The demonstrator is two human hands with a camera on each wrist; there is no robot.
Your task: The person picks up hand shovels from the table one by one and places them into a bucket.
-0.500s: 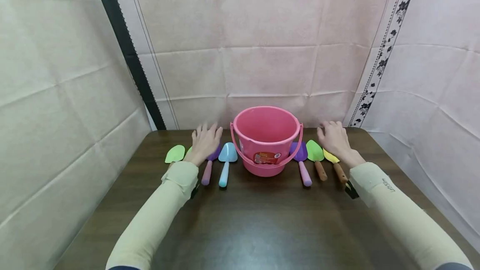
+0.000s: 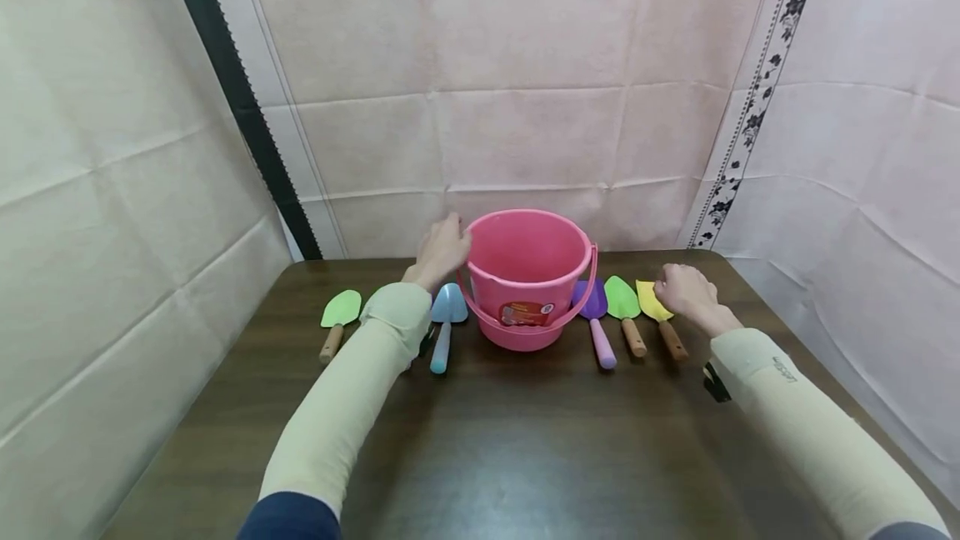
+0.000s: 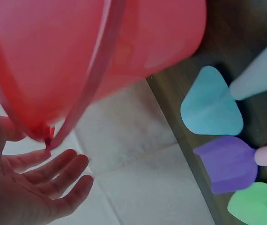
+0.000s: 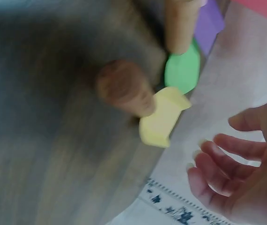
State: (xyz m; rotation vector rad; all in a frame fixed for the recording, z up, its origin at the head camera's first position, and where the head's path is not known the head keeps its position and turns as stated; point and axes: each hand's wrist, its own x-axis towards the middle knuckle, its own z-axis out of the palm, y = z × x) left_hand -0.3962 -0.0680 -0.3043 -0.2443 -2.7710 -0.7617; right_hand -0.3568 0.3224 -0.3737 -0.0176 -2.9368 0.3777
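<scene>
A pink bucket stands upright on the table, its handle hanging down over its front. My left hand is at the bucket's left rim. In the left wrist view its loosely bent fingers lie around the handle's side joint without closing on it. Over the table's right side my right hand is raised, loosely curled and holding nothing. Nearest to it lies a yellow shovel with a wooden handle.
Right of the bucket lie a purple shovel and a green trowel. A blue trowel and another green trowel lie left. My left arm hides a purple shovel from the head view. Cloth hangs behind the table.
My left hand has moved right, from above the left trowels to the bucket's rim. The right hand has shifted slightly right and down, uncovering more of the yellow shovel.
</scene>
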